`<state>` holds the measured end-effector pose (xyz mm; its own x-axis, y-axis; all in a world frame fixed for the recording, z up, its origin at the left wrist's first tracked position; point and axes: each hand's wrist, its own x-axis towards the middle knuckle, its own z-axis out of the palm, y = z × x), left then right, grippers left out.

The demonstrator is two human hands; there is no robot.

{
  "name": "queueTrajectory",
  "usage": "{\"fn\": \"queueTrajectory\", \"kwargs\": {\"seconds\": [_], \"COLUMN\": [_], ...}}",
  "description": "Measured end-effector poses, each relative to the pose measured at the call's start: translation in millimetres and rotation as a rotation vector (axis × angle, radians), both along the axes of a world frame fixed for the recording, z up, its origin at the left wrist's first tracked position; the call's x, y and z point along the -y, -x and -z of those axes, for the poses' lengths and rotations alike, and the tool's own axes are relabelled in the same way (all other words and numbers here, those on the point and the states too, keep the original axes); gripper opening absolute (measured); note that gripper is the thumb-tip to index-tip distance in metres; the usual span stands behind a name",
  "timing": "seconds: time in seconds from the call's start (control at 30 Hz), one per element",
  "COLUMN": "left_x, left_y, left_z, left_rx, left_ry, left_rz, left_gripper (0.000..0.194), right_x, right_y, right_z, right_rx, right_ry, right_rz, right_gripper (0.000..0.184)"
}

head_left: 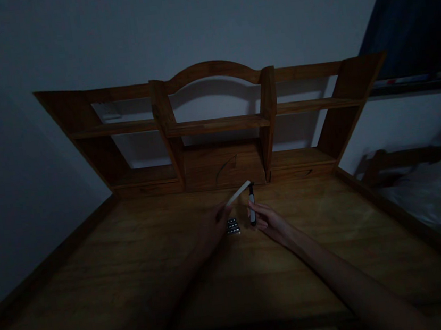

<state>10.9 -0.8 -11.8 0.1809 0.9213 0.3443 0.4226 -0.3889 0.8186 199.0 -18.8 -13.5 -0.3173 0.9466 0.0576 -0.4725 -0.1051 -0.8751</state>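
1. A small rectangular piece with black and white rows lies on the brown wooden desk top, between the two hands.
2. Left of this piece, the left hand pinches a long, narrow, pale strip, which slants up to the right beyond the piece.
3. Right of the piece, the right hand pinches a slim grey-and-black tool, nearly upright.
4. Beyond the piece, strip end and tool tip meet or almost meet; I cannot tell which.
5. Farther behind it stands a brown wooden shelf unit.
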Motion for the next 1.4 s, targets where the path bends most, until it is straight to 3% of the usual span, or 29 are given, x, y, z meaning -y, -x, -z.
{"fn": "queueTrajectory", "kwargs": {"seconds": [0.37,0.53,0.73,0.93,1.17,1.4], "left_x": [-3.1,-1.1,-7.3,-0.6,-3.5,2.1], "left_y": [1.8,-3.1,3.2,-1.0,2.5,-1.5], "left_z": [-1.6,-0.4,2.1,-1.1,-3.8,-5.3], "left_rx": [0.109,0.071,0.061,0.051,0.089,0.082], "left_ry": [0.044,0.066,0.052,0.035,0.073,0.055], "left_rz": [-0.007,0.039,-0.017,0.081,-0.015,0.058], "left_gripper": [0.045,0.047,0.045,0.044,0.047,0.043], "right_x": [2.5,0.2,0.1,3.0,1.5,1.8], "right_y": [1.1,0.3,-0.7,0.2,-2.2,-0.4], "right_z": [-3.2,-0.9,-1.9,-2.5,-3.5,-2.9], "right_rx": [-0.014,-0.026,-0.010,0.001,-0.043,-0.016], "right_ry": [-0.001,-0.008,0.005,-0.020,-0.003,-0.016], "right_rz": [-0.038,-0.024,-0.009,-0.005,-0.005,-0.014], "right_gripper": [0.028,0.030,0.028,0.030,0.029,0.031]}}
